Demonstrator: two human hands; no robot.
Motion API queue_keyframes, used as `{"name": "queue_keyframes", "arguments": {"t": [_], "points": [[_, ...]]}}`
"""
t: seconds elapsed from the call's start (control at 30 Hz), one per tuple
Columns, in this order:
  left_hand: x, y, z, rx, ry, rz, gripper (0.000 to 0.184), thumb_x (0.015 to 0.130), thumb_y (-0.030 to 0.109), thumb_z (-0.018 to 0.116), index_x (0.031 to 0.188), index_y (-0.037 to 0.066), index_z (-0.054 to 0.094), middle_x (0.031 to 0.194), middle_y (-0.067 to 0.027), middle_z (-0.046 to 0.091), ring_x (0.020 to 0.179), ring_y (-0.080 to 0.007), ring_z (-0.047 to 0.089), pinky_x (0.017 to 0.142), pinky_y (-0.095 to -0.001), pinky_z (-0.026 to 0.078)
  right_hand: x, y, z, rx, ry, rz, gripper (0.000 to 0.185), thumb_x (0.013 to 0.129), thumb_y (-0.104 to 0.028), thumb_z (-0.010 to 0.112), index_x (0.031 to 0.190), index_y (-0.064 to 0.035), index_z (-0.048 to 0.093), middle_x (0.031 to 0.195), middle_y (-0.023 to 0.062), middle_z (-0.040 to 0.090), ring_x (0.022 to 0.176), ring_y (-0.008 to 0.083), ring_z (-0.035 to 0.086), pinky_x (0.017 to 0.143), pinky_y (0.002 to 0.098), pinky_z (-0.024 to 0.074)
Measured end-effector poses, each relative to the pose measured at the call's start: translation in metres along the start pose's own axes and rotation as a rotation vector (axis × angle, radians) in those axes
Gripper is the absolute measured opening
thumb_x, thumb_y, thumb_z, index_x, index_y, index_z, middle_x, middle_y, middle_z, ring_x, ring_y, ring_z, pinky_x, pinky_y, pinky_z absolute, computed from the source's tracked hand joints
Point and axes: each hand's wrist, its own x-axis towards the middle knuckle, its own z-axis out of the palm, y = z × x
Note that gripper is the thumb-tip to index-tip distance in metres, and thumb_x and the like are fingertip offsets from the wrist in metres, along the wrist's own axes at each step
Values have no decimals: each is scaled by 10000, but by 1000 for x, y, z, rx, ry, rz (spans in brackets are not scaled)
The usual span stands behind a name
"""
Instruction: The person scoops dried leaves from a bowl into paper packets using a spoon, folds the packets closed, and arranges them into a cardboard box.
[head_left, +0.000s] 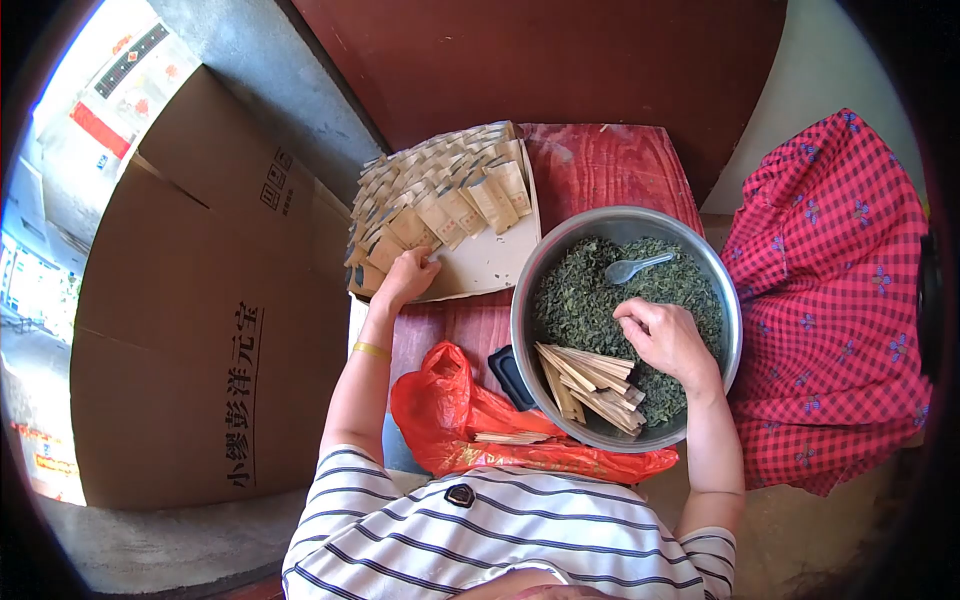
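My left hand (408,277) rests at the front of a shallow cardboard tray (475,268), against the rows of small brown paper packets (440,208). Its fingers are pressed together; whether a packet is between them is hidden. Over a large steel basin (727,290) hangs my right hand (660,338), fingers curled inward, with anything they hold out of sight. Dark green dried leaves (575,285) fill much of the basin. A pale blue spoon (638,267) lies on the leaves, and a stack of flat, empty-looking paper packets (595,385) sits at the basin's near side.
A red plastic bag (445,405) with more flat packets lies near my body, next to a dark tray-like object (510,375). A big cardboard box (190,300) stands at the left. Red checked cloth (820,330) hangs at the right. Tray and basin stand on a red table (610,165).
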Motion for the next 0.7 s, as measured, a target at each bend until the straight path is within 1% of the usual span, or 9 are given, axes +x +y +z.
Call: {"name": "queue_keyframes", "arguments": {"t": [0.13,0.2,0.23,0.3,0.33,0.4,0.43,0.5,0.7], "points": [[1,-6,1,-22,-41,20,424,876,210,628,1238,-9,649,1008,-243,715,954,-350,700,857,-409,532,0,0,1,-5,1,-9,94,908,-134,618,962,-81,673,801,160,708,742,352,697,670,454,550],[3,-2,3,-50,-133,59,415,885,166,604,1266,5,640,958,-201,729,851,-277,715,808,-377,549,0,0,1,0,-11,2,94,908,-134,619,962,-80,673,795,163,706,739,353,697,671,456,549],[7,-1,5,-51,-133,58,415,885,166,604,1266,5,640,958,-201,729,851,-277,715,808,-377,549,0,-1,1,4,-25,12,95,907,-134,620,963,-78,673,789,165,705,736,354,696,671,458,548],[19,3,12,-138,-258,39,451,883,154,597,1313,20,613,881,-160,720,731,-216,700,710,-352,561,0,-4,0,9,-22,10,96,907,-134,619,963,-78,673,785,167,703,734,355,696,670,459,548],[24,5,14,-141,-257,42,451,883,154,597,1313,20,613,881,-160,720,731,-216,700,710,-352,561,1,-5,-1,14,-16,9,97,907,-134,618,963,-77,673,780,169,701,731,356,695,669,459,547],[34,9,17,-126,-294,-6,511,881,161,597,1370,19,559,815,-131,701,647,-197,678,616,-348,552,0,-4,0,10,-12,9,96,908,-133,617,961,-77,674,777,169,700,731,357,694,667,459,547],[38,10,18,-125,-296,1,511,881,161,597,1370,19,559,815,-131,701,647,-197,678,616,-348,552,0,-2,2,11,-10,12,96,908,-133,615,958,-77,675,775,169,699,731,358,694,665,458,547],[44,8,19,-138,-210,-56,541,881,179,605,1387,5,525,781,-119,689,631,-206,669,581,-347,540,-1,1,3,13,4,7,97,909,-134,613,960,-79,675,769,168,697,729,359,693,663,459,546],[50,-2,17,-192,-180,-29,591,876,180,626,1416,-20,492,792,-127,694,618,-191,661,578,-338,532,0,-3,2,8,-26,34,96,906,-134,614,957,-79,676,775,167,699,732,360,693,670,466,544]]}}
